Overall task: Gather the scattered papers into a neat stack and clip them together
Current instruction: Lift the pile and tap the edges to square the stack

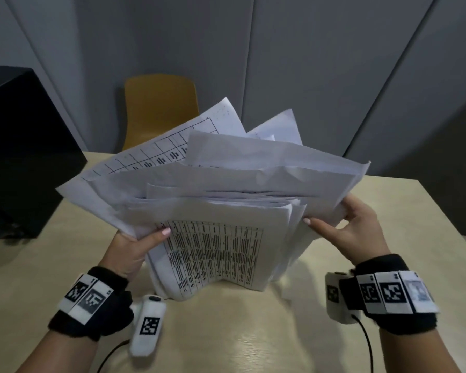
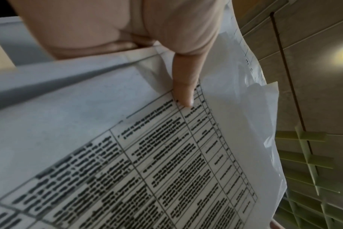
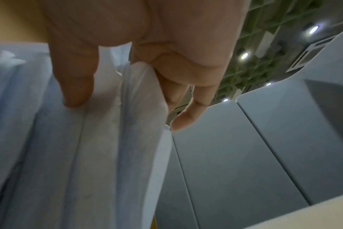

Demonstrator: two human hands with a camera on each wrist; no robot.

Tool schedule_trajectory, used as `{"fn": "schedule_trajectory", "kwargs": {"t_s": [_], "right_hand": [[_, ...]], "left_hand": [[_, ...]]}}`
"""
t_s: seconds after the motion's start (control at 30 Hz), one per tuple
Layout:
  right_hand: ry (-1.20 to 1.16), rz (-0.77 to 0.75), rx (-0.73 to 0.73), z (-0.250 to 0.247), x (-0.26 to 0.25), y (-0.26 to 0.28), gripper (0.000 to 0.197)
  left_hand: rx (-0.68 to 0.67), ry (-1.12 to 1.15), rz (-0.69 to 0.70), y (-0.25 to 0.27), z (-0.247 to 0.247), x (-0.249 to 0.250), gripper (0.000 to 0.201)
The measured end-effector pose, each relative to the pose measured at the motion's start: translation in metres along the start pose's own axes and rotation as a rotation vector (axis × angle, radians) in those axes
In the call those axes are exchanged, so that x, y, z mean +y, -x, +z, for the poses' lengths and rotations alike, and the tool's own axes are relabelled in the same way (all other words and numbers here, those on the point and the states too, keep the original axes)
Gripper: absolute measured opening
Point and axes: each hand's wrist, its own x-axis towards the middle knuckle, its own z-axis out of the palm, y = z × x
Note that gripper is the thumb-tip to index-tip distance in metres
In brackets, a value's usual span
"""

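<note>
An uneven bundle of white papers (image 1: 221,200) stands on its lower edge on the beige table (image 1: 388,211), its sheets fanned out at different angles. The front sheet (image 2: 147,162) carries a printed table. My left hand (image 1: 137,246) grips the bundle's left side, thumb (image 2: 184,86) across the front sheet. My right hand (image 1: 347,224) holds the right side, thumb (image 3: 76,80) in front and fingers (image 3: 188,106) behind the sheets (image 3: 100,139). No clip is in view.
A black box (image 1: 24,146) stands on the table at the left. A mustard-yellow chair (image 1: 159,109) is behind the table, before grey wall panels. Cables run from both wrist cameras toward me.
</note>
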Motion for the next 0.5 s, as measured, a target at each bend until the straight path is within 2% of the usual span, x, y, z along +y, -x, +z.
{"fn": "schedule_trajectory", "kwargs": {"t_s": [0.03, 0.13, 0.2, 0.23, 0.27, 0.37, 0.4, 0.5], "right_hand": [[-0.001, 0.013, -0.03, -0.002, 0.003, 0.002, 0.049], [0.026, 0.108, -0.153, 0.004, 0.017, 0.012, 0.024], [0.156, 0.137, -0.29, 0.016, 0.023, 0.021, 0.026], [0.196, 0.113, -0.289, 0.021, 0.027, 0.025, 0.026], [0.197, 0.087, -0.223, 0.023, 0.028, 0.027, 0.024], [0.149, 0.0, 0.125, 0.019, 0.025, 0.026, 0.026], [0.161, -0.016, 0.178, 0.015, 0.025, 0.025, 0.024], [0.142, 0.012, 0.196, 0.011, 0.033, 0.024, 0.042]], "left_hand": [[-0.004, 0.02, 0.011, -0.001, -0.001, -0.001, 0.057], [-0.024, 0.062, 0.016, -0.001, -0.003, -0.005, 0.061], [-0.012, 0.061, 0.019, -0.002, -0.005, -0.007, 0.063], [0.01, 0.056, 0.018, -0.003, -0.006, -0.007, 0.065], [0.029, 0.048, 0.018, -0.003, -0.006, -0.008, 0.068], [0.04, 0.039, 0.029, -0.003, -0.006, -0.007, 0.065], [0.041, 0.048, 0.029, -0.003, -0.005, -0.007, 0.062], [0.048, 0.056, 0.015, -0.002, -0.005, -0.007, 0.056]]}}
